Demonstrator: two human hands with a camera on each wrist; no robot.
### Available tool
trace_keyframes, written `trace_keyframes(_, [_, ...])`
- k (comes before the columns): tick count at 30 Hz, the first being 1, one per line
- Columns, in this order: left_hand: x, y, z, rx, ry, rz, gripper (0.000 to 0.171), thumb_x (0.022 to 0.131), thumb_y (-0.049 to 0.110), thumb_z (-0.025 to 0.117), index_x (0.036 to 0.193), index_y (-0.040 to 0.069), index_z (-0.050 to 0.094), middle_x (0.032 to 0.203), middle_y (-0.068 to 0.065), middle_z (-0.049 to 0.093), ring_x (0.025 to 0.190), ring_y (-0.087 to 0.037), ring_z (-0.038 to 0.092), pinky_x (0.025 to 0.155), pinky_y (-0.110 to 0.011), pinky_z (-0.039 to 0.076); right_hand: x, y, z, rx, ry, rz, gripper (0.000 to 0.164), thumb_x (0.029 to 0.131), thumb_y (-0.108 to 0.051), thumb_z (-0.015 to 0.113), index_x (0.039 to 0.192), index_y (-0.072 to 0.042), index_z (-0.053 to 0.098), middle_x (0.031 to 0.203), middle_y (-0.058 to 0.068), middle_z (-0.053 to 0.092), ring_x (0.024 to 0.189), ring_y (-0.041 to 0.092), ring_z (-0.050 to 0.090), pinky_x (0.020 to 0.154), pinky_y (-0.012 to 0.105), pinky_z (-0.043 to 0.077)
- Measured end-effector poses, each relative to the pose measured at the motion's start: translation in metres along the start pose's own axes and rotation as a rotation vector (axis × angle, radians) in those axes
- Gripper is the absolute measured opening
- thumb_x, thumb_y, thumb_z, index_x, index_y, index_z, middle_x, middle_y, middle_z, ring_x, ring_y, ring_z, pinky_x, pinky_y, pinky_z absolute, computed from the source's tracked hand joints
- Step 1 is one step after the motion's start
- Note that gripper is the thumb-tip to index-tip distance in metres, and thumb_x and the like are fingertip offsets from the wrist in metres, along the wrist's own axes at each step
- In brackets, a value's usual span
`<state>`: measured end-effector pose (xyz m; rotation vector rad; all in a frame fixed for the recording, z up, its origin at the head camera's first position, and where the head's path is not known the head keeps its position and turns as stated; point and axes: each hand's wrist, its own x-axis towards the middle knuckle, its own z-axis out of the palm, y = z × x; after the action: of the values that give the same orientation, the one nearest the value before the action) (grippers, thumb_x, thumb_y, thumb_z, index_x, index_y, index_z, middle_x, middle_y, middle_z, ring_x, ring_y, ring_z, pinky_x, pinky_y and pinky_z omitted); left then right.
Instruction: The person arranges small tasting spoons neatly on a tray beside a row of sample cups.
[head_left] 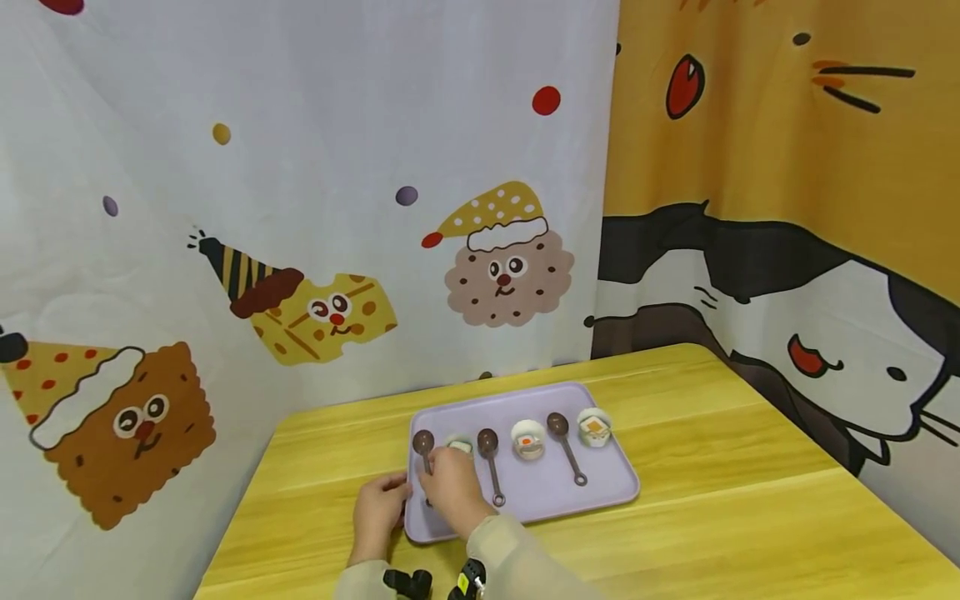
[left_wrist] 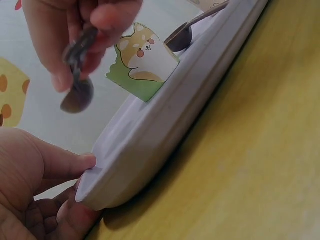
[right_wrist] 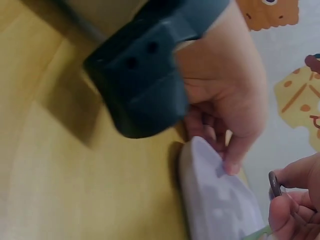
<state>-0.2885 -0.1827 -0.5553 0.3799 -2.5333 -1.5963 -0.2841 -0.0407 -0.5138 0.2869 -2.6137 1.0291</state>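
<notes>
My left hand [head_left: 377, 512] pinches the left edge of a lilac tray [head_left: 540, 500], thumb on top of the rim and fingers underneath. My right hand [head_left: 455, 485] holds a brown spoon [left_wrist: 77, 97] by its handle over the tray's left end, bowl pointing to the far side in the head view. Just beyond the right hand is a small cup [left_wrist: 145, 62] with a printed dog and green base, partly hidden by the hand in the head view. A second brown spoon [head_left: 487, 442] lies on the tray to the right of that cup.
Farther right on the tray are a small white cup [head_left: 528, 440], a third brown spoon [head_left: 557, 425] and another white cup [head_left: 595, 427]. The tray lies on a yellow wood-grain table [head_left: 697, 433]. A printed curtain [head_left: 315, 167] hangs behind the table.
</notes>
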Motion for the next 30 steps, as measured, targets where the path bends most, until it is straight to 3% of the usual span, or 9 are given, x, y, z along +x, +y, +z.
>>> trace_keyframes(7, [0.000, 0.001, -0.001, 0.009, 0.006, 0.002, 0.027, 0.087, 0.009, 0.070, 0.110, -0.004, 0.075, 0.094, -0.017, 0.074, 0.072, -0.018, 0.066, 0.055, -0.033, 0.056, -0.006, 0.002, 0.011, -0.015, -0.009, -0.015, 0.030, 0.081, -0.009, 0.080, 0.064, -0.012, 0.056, 0.058, -0.004, 0.050, 0.053, 0.011, 0.047, 0.049, 0.026, 0.039])
trace_keyframes(18, [0.000, 0.000, 0.001, 0.039, 0.011, 0.034, 0.024, 0.087, 0.008, 0.071, 0.107, -0.003, 0.076, 0.093, -0.016, 0.074, 0.071, -0.018, 0.065, 0.055, -0.031, 0.054, -0.014, 0.014, 0.030, -0.073, -0.011, 0.013, 0.028, 0.078, -0.009, 0.082, 0.065, -0.010, 0.058, 0.065, 0.003, 0.058, 0.062, 0.021, 0.060, 0.056, 0.033, 0.048])
trace_keyframes(30, [0.001, -0.002, 0.002, 0.053, 0.027, 0.018, 0.023, 0.087, 0.008, 0.071, 0.107, -0.003, 0.076, 0.095, -0.017, 0.074, 0.075, -0.020, 0.066, 0.057, -0.032, 0.055, -0.015, 0.012, 0.034, -0.130, -0.022, 0.043, 0.021, 0.080, -0.014, 0.083, 0.077, -0.003, 0.065, 0.071, 0.010, 0.064, 0.067, 0.028, 0.067, 0.058, 0.037, 0.053])
